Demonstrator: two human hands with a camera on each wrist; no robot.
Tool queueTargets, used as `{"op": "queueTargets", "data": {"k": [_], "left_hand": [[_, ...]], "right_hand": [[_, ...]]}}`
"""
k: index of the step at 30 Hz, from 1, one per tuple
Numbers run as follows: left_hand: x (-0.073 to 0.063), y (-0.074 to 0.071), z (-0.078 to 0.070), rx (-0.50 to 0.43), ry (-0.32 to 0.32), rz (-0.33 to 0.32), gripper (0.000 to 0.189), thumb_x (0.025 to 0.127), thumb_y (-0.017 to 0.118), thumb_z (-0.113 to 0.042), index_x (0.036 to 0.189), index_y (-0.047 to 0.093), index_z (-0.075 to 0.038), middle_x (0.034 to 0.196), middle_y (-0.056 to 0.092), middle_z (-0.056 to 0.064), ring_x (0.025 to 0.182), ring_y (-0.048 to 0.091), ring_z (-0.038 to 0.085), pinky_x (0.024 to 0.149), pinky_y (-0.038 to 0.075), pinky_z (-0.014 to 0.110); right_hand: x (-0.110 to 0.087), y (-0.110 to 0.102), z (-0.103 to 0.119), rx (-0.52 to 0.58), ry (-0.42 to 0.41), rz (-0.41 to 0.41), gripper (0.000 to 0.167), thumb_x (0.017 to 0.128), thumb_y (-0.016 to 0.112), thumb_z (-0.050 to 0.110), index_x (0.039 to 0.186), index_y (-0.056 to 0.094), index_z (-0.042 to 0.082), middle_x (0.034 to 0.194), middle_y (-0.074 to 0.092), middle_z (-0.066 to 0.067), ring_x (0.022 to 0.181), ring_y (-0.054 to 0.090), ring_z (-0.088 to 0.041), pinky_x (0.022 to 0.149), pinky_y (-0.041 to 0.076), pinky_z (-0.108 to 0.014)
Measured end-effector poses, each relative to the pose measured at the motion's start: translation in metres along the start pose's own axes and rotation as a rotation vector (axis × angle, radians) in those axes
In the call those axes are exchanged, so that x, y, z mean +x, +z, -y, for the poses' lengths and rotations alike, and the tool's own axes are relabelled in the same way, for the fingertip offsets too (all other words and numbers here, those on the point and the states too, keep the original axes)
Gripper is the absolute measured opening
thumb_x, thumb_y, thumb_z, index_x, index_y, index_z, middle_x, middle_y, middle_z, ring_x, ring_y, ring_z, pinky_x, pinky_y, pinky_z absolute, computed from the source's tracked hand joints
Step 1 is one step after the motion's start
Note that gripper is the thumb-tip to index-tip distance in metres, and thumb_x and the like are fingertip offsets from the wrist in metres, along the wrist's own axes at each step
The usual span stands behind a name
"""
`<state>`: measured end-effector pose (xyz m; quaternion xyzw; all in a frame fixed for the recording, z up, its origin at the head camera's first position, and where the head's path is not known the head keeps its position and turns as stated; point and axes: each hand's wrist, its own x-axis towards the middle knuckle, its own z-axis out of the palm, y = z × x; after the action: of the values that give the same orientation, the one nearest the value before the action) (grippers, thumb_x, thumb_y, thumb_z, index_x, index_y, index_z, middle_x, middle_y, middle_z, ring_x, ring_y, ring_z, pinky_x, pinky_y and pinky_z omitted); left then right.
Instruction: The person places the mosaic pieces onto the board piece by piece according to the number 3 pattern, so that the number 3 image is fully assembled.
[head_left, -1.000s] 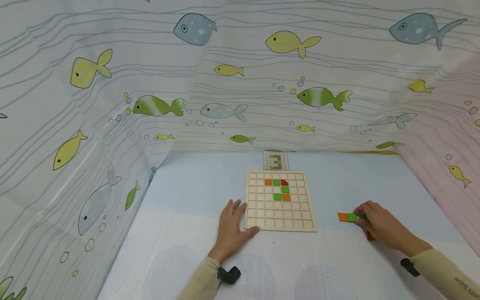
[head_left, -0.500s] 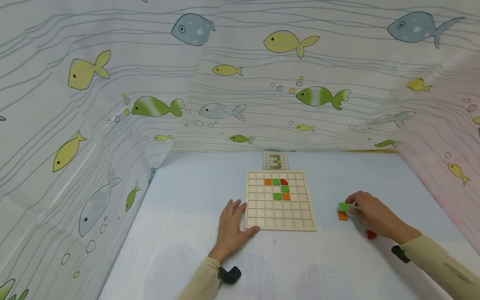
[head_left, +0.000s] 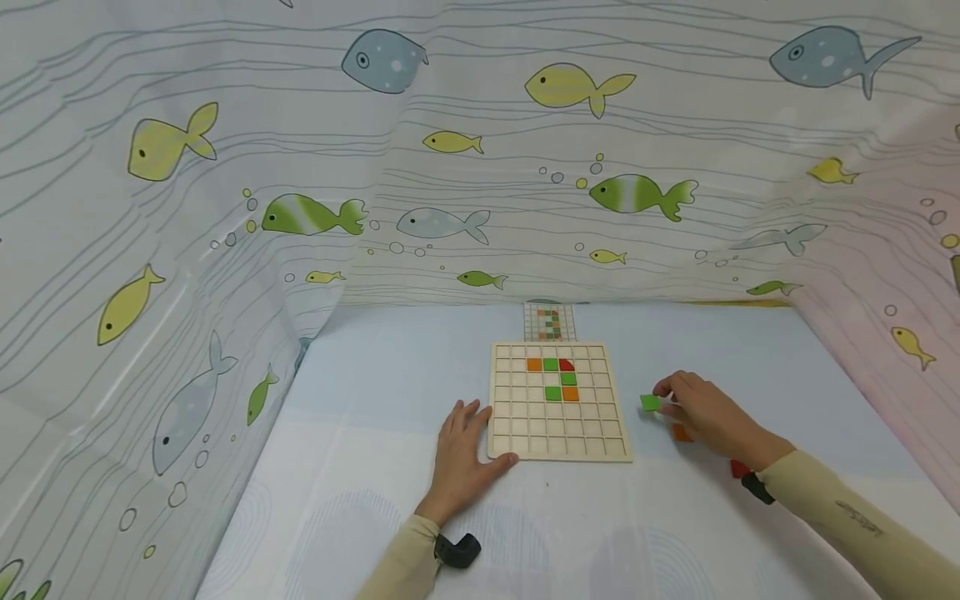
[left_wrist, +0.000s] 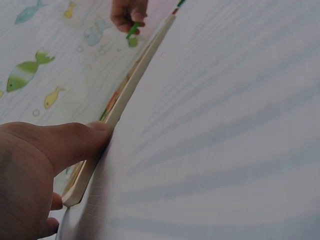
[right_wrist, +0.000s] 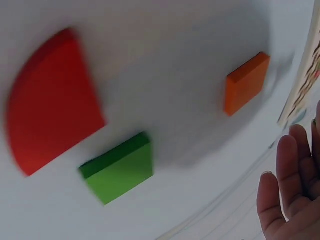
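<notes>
My right hand (head_left: 708, 421) pinches a green square tile (head_left: 649, 403) above the table, just right of a wooden grid board (head_left: 517, 425). In the left wrist view that tile (left_wrist: 133, 30) hangs tilted from the fingertips. My left hand (head_left: 461, 471) rests at the board's near left corner, thumb against the front edge and fingers along the left side. Several orange, green and red tiles sit in the board's upper cells. Under my right arm lie an orange tile (head_left: 682, 432), a red quarter-round tile (right_wrist: 55, 105) and another green tile (right_wrist: 120, 170).
Behind the board, touching or nearly touching it, lies a small pattern card (head_left: 532, 327) with a coloured grid figure. Fish-printed sheeting (head_left: 450, 183) rises at the back and sides of the pale table (head_left: 360, 375).
My right hand has taken the green tile from beside the orange one, lifted it and carried it left towards the board. My left hand has stayed in place.
</notes>
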<state>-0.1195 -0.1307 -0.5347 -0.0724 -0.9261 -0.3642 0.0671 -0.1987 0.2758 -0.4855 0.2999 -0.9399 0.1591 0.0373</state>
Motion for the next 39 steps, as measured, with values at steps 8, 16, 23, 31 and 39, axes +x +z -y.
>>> {"op": "queueTargets", "data": {"k": [8,16,23,31,39], "left_hand": [[0.0,-0.001,-0.002,-0.02,0.0,0.003,0.078,0.085,0.085,-0.04,0.149,0.057,-0.004,0.161,0.046,0.02,0.158,0.028,0.047,0.124,0.026,0.07],[0.0,-0.001,-0.002,-0.009,-0.005,0.004,0.079,0.085,0.085,-0.04,0.149,0.057,-0.004,0.161,0.046,0.02,0.158,0.028,0.047,0.124,0.027,0.07],[0.0,-0.001,-0.002,-0.012,-0.01,0.007,0.078,0.085,0.085,-0.04,0.149,0.057,-0.005,0.161,0.045,0.02,0.158,0.027,0.046,0.124,0.026,0.07],[-0.002,0.0,-0.001,-0.014,-0.021,0.014,0.079,0.085,0.084,-0.041,0.15,0.056,-0.005,0.162,0.045,0.019,0.158,0.027,0.046,0.124,0.025,0.07],[-0.001,0.0,0.0,-0.004,-0.011,0.008,0.079,0.086,0.084,-0.041,0.15,0.056,-0.004,0.162,0.045,0.02,0.158,0.027,0.046,0.125,0.026,0.069]], "right_hand": [[0.016,0.007,0.014,-0.006,-0.034,0.009,0.024,0.096,0.077,0.007,0.114,0.062,0.007,0.109,0.068,-0.003,0.097,0.067,-0.021,0.081,0.06,-0.038],[0.029,0.013,0.021,-0.001,-0.102,-0.015,0.027,0.092,0.081,0.008,0.113,0.063,0.006,0.108,0.069,-0.002,0.096,0.068,-0.019,0.084,0.062,-0.038],[0.037,0.018,0.029,0.012,-0.114,-0.004,0.027,0.093,0.081,0.008,0.114,0.064,0.006,0.108,0.069,-0.001,0.097,0.067,-0.018,0.084,0.061,-0.036],[0.044,0.02,0.035,0.013,-0.083,0.046,0.027,0.094,0.08,0.01,0.116,0.064,0.007,0.108,0.068,-0.001,0.099,0.066,-0.018,0.085,0.061,-0.037],[0.051,0.023,0.04,0.032,-0.099,0.05,0.026,0.095,0.079,0.012,0.116,0.063,0.009,0.109,0.067,0.001,0.099,0.064,-0.017,0.085,0.06,-0.037]]}}
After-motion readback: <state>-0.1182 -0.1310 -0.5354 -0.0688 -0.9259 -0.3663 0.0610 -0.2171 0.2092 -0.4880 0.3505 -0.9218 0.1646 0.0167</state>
